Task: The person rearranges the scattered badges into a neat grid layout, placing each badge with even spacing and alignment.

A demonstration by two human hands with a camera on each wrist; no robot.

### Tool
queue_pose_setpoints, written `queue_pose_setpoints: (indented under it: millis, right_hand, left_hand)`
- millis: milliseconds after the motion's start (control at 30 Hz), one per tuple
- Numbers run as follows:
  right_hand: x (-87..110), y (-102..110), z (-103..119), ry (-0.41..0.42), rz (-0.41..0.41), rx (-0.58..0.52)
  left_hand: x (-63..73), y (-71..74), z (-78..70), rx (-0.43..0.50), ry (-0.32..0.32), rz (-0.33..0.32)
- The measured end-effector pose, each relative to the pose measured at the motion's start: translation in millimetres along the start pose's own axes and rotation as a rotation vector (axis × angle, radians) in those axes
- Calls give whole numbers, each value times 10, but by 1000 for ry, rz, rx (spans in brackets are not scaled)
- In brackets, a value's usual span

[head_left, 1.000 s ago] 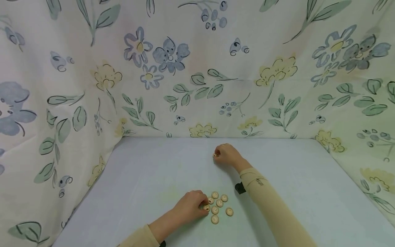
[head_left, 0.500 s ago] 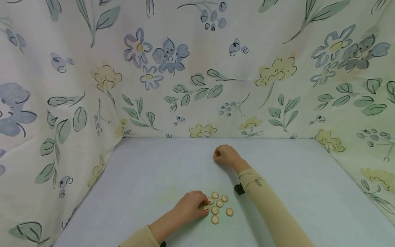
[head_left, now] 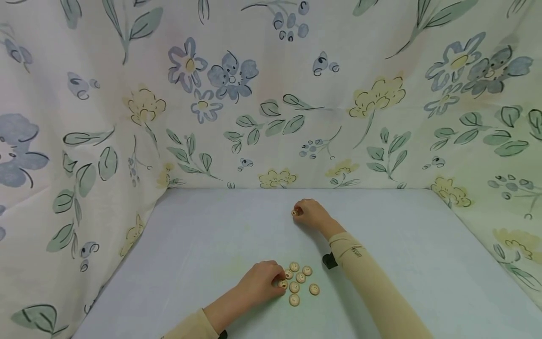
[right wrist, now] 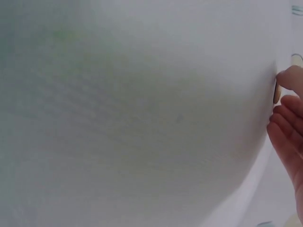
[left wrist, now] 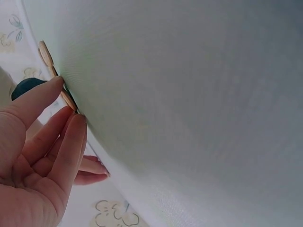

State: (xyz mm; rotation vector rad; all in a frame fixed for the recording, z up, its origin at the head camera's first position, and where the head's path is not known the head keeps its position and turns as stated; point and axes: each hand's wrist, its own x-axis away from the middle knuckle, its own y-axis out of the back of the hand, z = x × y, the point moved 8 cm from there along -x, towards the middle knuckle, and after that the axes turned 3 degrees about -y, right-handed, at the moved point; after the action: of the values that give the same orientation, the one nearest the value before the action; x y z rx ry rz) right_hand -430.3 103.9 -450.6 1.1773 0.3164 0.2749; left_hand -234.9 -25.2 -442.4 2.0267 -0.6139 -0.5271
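Between the fingers of the left grip [head_left: 262, 281], one wooden button [head_left: 282, 284] is pinched beside the loose buttons [head_left: 294, 286]; farther forward, the right grip [head_left: 312, 214] pinches another button [head_left: 294, 213]. Light, rim-only contact should best avoid nudging neighbours.

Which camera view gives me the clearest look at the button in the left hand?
The head view: there the button in the left hand shows much of its round face from above. The left wrist view catches it nearly edge-on, as a thin strip; the right wrist view does not show it.
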Motion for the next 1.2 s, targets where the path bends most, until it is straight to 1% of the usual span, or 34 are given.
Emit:
queue_pose_setpoints:
  millis: [267, 400, 533, 667, 800, 967, 1200]
  right_hand:
    - [63, 7, -90, -52, -20, -77]
    - [119, 25, -129, -65, -40, -137]
    - [177, 46, -147, -59, -63, -191]
    - [258, 94, -143, -35, -96, -226]
    - [386, 146, -153, -16, -135, -277]
    - [601, 181, -184, -15, -172, -361]
    - [934, 153, -144, -20, -182, -452]
  left_hand:
    - [-3, -8, 31, 18, -7, -6]
    - [-4, -17, 49, 27, 13, 3]
    - [3, -22, 41, 31, 32, 24]
    - [7, -28, 36, 27, 28, 24]
    - [8, -30, 34, 27, 28, 23]
    - [10, -24, 24, 28, 31, 23]
    - [3, -28, 13, 29, 32, 26]
